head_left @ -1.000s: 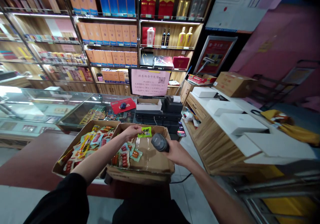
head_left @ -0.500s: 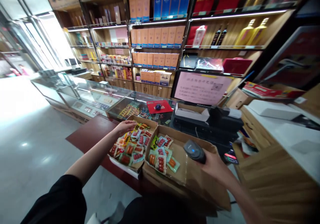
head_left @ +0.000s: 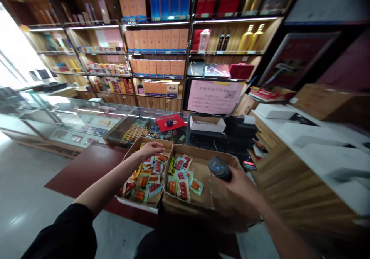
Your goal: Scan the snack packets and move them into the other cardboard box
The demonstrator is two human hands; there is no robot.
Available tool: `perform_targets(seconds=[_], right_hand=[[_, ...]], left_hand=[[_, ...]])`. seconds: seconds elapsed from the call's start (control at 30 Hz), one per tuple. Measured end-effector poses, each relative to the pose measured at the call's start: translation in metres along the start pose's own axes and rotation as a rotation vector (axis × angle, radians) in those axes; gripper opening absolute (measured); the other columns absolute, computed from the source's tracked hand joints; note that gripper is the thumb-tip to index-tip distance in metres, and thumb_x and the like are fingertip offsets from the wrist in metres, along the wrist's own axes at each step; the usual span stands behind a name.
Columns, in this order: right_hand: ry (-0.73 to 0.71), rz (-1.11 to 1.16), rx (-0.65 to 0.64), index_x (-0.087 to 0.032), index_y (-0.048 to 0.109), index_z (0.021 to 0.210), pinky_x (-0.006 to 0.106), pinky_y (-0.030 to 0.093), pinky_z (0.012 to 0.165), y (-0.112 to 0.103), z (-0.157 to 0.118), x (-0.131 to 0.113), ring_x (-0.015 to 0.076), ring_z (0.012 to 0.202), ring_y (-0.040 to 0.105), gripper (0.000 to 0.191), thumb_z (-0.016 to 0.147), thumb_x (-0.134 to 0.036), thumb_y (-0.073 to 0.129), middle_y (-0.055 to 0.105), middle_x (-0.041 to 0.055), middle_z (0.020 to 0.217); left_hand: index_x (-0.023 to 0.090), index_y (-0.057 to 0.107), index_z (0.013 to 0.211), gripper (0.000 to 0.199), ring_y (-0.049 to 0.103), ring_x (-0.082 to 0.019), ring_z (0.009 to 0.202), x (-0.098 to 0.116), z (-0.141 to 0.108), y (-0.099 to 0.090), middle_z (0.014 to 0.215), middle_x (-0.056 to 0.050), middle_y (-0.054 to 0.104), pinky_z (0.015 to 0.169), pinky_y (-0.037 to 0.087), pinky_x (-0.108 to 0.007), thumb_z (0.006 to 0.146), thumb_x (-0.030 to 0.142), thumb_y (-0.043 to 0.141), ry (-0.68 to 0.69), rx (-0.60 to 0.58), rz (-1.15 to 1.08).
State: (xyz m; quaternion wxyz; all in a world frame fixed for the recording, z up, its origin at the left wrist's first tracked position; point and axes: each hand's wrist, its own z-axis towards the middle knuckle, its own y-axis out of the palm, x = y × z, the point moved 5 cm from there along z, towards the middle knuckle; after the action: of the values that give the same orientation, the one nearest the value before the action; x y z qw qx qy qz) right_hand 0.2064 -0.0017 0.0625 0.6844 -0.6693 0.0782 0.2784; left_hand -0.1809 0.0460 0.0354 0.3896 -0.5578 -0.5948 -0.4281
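Left hand (head_left: 152, 150) is now over the far part of the left cardboard box (head_left: 138, 205); a second ago it held a green packet above the right cardboard box (head_left: 199, 166). Its fingers are loosely curved, slightly apart, with nothing visible in them; contact with the packets below cannot be told. A green-and-black packet (head_left: 172, 165), probably the same one, lies against the right box's left wall, beside the sealed sausage-like snack packets (head_left: 183, 189) there. Judgement: that packet's handling looks finished, and the left hand is free.

Right hand (head_left: 238, 182) is unchanged in grip: fingers clamped around a handheld barcode scanner (head_left: 219, 168), blue light lit, above the right box's bare cardboard. More mixed snack packets (head_left: 143, 180) fill the left box, beneath and nearer than the left hand.
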Motion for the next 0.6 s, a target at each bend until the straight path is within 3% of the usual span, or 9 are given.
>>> perform_targets(seconds=[0.17, 0.3, 0.4, 0.53, 0.6], right_hand=[[0.15, -0.066, 0.015, -0.019, 0.067, 0.117, 0.034, 0.052, 0.075, -0.02, -0.026, 0.007, 0.032, 0.096, 0.072, 0.042, 0.076, -0.032, 0.068, 0.077, 0.012, 0.1], [0.232, -0.053, 0.009, -0.017, 0.065, 0.121, 0.034, 0.051, 0.077, -0.034, -0.05, 0.01, 0.0325, 0.099, 0.071, 0.046, 0.077, -0.03, 0.07, 0.076, 0.0134, 0.104], [0.238, -0.019, 0.011, -0.017, 0.067, 0.112, 0.033, 0.05, 0.077, -0.043, -0.063, 0.01, 0.0319, 0.099, 0.071, 0.037, 0.078, -0.03, 0.069, 0.076, 0.0132, 0.104], [0.238, -0.016, -0.011, -0.018, 0.067, 0.109, 0.031, 0.048, 0.074, -0.049, -0.072, 0.014, 0.0322, 0.098, 0.071, 0.034, 0.076, -0.025, 0.068, 0.076, 0.0123, 0.102], [0.229, 0.001, -0.017, -0.018, 0.066, 0.11, 0.03, 0.048, 0.074, -0.052, -0.074, 0.017, 0.0316, 0.099, 0.071, 0.035, 0.076, -0.025, 0.069, 0.076, 0.0115, 0.101]], left_hand=[[0.013, 0.069, 0.085, 0.046, 0.062, -0.011, 0.061, -0.005, 0.019, 0.098, 0.073, -0.003, 0.071, 0.06, 0.049, -0.022, 0.05, 0.03, 0.094, 0.0, -0.259, 0.142], [0.015, 0.068, 0.087, 0.045, 0.056, -0.01, 0.053, -0.024, 0.03, 0.158, 0.068, -0.001, 0.068, 0.051, 0.041, -0.022, 0.055, 0.036, 0.09, 0.02, -0.421, 0.311], [0.017, 0.068, 0.079, 0.039, 0.056, -0.011, 0.057, -0.037, 0.032, 0.19, 0.067, 0.001, 0.066, 0.056, 0.041, -0.022, 0.052, 0.035, 0.089, 0.144, -0.567, 0.568], [0.02, 0.07, 0.072, 0.041, 0.061, -0.02, 0.069, -0.064, 0.021, 0.219, 0.072, -0.002, 0.067, 0.068, 0.045, -0.027, 0.041, 0.035, 0.092, 0.315, -0.873, 1.141], [0.02, 0.07, 0.074, 0.046, 0.064, -0.028, 0.083, -0.075, 0.015, 0.229, 0.083, -0.008, 0.069, 0.077, 0.047, -0.033, 0.038, 0.037, 0.093, 0.402, -0.901, 1.345]])
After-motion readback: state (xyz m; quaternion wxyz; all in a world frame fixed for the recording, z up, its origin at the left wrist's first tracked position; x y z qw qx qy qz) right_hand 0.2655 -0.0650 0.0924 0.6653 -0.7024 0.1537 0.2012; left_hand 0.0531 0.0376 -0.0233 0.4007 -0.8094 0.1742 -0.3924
